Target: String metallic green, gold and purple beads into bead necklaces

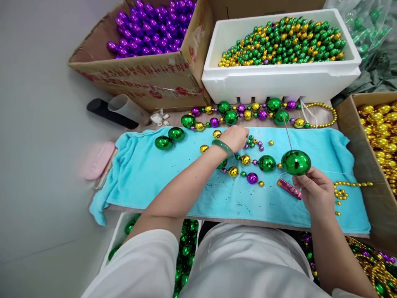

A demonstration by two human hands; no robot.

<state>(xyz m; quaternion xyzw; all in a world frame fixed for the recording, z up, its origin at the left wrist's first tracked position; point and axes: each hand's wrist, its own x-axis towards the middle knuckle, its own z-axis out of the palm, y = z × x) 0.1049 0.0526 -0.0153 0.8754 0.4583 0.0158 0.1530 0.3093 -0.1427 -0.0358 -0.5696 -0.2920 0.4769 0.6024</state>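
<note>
My right hand (pixel 318 192) grips a large shiny green bead (pixel 296 162) between thumb and fingers. From the bead's top a thin needle-like rod (pixel 288 131) points up. To its left runs a strand of mixed beads, with another green bead (pixel 266 163) and a purple bead (pixel 252 178) on it. My left hand (pixel 235 138), with a green bangle (pixel 222 145) on the wrist, reaches over the strand beside loose small beads (pixel 254 142). Its fingers are curled and mostly hidden, so what they hold cannot be made out. A red-pink packet (pixel 289 189) lies by my right hand.
Everything rests on a turquoise towel (pixel 186 190). Behind it stand a cardboard box (pixel 133 78) of purple beads and a white foam box (pixel 279 82) of small beads. A box of gold beads (pixel 383 136) is at right. A bead necklace (pixel 231 117) lies along the back.
</note>
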